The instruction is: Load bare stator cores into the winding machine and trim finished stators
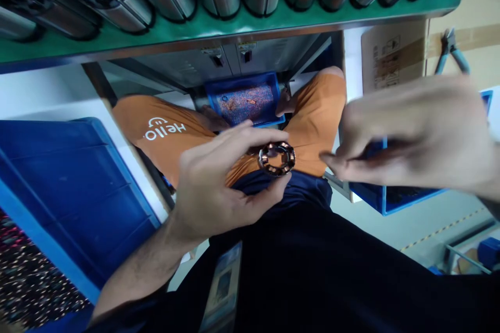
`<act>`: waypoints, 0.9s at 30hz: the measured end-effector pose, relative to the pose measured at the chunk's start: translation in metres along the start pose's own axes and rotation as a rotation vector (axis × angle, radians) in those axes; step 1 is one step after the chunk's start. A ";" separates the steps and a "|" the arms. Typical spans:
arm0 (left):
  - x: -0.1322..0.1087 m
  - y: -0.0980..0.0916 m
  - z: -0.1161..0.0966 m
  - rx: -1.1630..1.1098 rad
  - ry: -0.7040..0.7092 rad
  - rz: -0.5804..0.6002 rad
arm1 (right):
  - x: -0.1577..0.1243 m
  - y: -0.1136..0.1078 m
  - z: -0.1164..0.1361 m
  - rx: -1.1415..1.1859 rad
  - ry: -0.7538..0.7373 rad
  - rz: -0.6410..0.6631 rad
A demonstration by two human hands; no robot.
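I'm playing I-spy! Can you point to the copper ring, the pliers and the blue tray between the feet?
Copper ring (290,159), head view: right side of its rim.
Pliers (450,45), head view: where the handles meet.
Blue tray (240,84), head view: far inner wall.

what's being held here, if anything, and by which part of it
The left hand holds a copper-wound ring by its outer rim, between fingers and thumb. The right hand is blurred; whether it holds anything cannot be told.
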State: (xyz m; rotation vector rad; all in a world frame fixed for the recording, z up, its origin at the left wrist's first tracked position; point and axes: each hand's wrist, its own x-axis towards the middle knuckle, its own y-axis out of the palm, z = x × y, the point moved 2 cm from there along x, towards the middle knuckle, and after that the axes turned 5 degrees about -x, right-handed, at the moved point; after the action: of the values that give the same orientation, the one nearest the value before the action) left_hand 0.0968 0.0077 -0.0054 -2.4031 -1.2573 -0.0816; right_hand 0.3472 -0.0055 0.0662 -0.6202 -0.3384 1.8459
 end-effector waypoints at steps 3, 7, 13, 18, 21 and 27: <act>-0.003 -0.003 0.000 0.114 0.198 -0.085 | 0.005 -0.003 -0.005 0.207 0.105 0.243; -0.007 -0.001 -0.002 0.311 0.395 -0.129 | 0.005 0.020 -0.025 0.435 0.353 0.553; -0.002 0.010 -0.004 0.418 0.451 -0.054 | -0.004 0.035 -0.023 0.006 -0.015 0.304; 0.003 0.013 0.005 0.105 0.144 0.024 | -0.025 -0.002 -0.019 -0.470 -0.302 0.008; 0.002 0.007 0.011 0.075 0.157 -0.025 | -0.038 -0.064 -0.061 -0.587 -0.061 -0.210; 0.001 -0.002 0.012 0.209 0.083 -0.147 | -0.089 -0.192 -0.194 -0.710 0.607 -0.544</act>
State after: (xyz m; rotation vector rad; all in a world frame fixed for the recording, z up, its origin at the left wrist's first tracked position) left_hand 0.0942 0.0146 -0.0151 -2.1087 -1.3322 -0.0881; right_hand 0.6302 -0.0328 0.0278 -1.3731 -0.6766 0.9230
